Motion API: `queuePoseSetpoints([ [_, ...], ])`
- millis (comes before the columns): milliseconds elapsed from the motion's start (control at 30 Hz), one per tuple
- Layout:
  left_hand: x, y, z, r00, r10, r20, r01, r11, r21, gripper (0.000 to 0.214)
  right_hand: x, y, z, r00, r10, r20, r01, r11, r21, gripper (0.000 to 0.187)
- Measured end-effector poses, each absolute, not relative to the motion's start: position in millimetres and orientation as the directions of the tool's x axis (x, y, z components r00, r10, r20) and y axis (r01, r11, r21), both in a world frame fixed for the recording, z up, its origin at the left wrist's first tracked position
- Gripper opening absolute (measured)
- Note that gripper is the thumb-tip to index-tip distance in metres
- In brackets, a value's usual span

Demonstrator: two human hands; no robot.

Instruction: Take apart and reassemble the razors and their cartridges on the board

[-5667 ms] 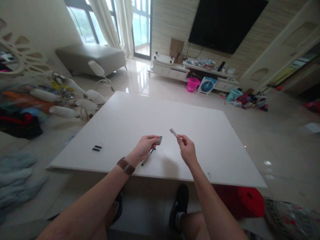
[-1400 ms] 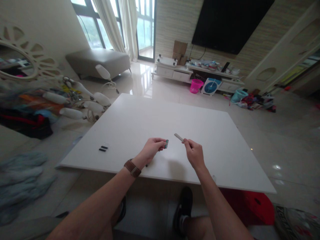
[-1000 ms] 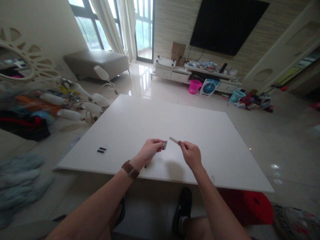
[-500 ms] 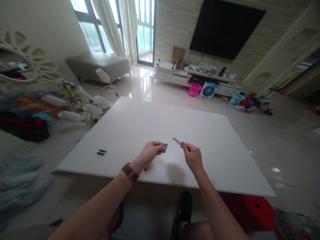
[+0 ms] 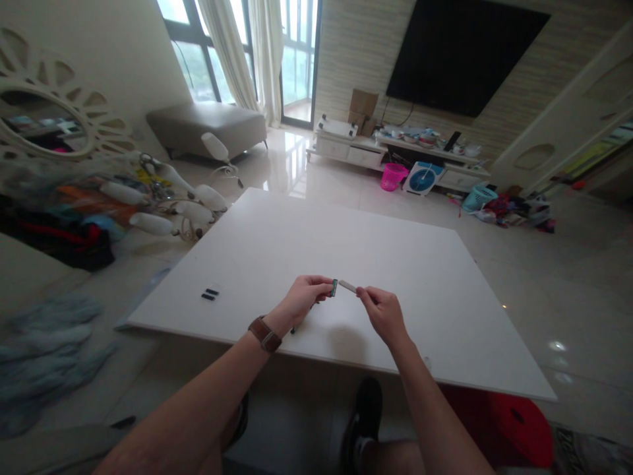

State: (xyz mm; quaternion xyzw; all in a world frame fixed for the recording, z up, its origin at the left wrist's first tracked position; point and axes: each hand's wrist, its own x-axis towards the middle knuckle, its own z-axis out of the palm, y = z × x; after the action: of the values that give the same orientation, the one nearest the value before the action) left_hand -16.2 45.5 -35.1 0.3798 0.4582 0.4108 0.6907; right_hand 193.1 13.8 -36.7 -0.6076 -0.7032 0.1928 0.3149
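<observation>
My left hand (image 5: pixel 302 297), with a brown watch strap at the wrist, pinches a small green board (image 5: pixel 334 288) with a dark edge, like a circuit board. My right hand (image 5: pixel 383 313) grips one end of a thin, flat grey stick (image 5: pixel 348 286). The stick's free tip points left and is right beside the board; whether they touch I cannot tell. Both hands are above the white table (image 5: pixel 316 244). Part of a small dark object (image 5: pixel 293 330) shows beneath my left hand. Two small black strips (image 5: pixel 210 294) lie on the table at the left.
A white-shaded lamp (image 5: pixel 192 211) and piled bags stand left of the table. A red stool-like object (image 5: pixel 514 422) is under its front right corner. Grey fabric (image 5: pixel 49 356) lies on the floor at left. Beyond are a pink basket (image 5: pixel 393 177) and a blue fan (image 5: pixel 423 178).
The stick's tip has swung down and come closer to the green board, narrowing the gap between them. The camera's view has turned slightly left.
</observation>
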Motion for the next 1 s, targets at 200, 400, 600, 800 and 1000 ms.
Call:
queuePoseSetpoints([
  [200, -15.0, 45.5, -36.8, 0.232, 0.924, -0.303, -0.149, 0.342, 0.928, 0.016, 190.7, 14.1, -35.1, 0.025, 0.973, 0.228, 0.818, 0.111, -0.564, 0.052],
  [400, -15.0, 46.6, -37.1, 0.226, 0.923, -0.312, -0.142, 0.348, 0.927, 0.016, 191.8, 14.0, -34.5, -0.076, 0.980, 0.186, 0.804, 0.171, -0.569, 0.054],
  [600, -15.3, 47.3, -37.8, 0.229, 0.916, -0.330, -0.159, 0.369, 0.916, 0.016, 191.3, 13.7, -32.1, 0.026, 0.976, 0.217, 0.822, 0.103, -0.560, 0.053],
  [800, -15.7, 46.9, -37.9, 0.232, 0.917, -0.325, -0.187, 0.370, 0.910, 0.016, 191.4, 14.0, -32.9, 0.012, 0.979, 0.206, 0.817, 0.109, -0.566, 0.052],
  [1000, -16.1, 46.8, -36.4, 0.236, 0.920, -0.313, -0.195, 0.360, 0.912, 0.016, 187.6, 12.9, -34.6, 0.007, 0.970, 0.244, 0.761, 0.153, -0.630, 0.052],
])
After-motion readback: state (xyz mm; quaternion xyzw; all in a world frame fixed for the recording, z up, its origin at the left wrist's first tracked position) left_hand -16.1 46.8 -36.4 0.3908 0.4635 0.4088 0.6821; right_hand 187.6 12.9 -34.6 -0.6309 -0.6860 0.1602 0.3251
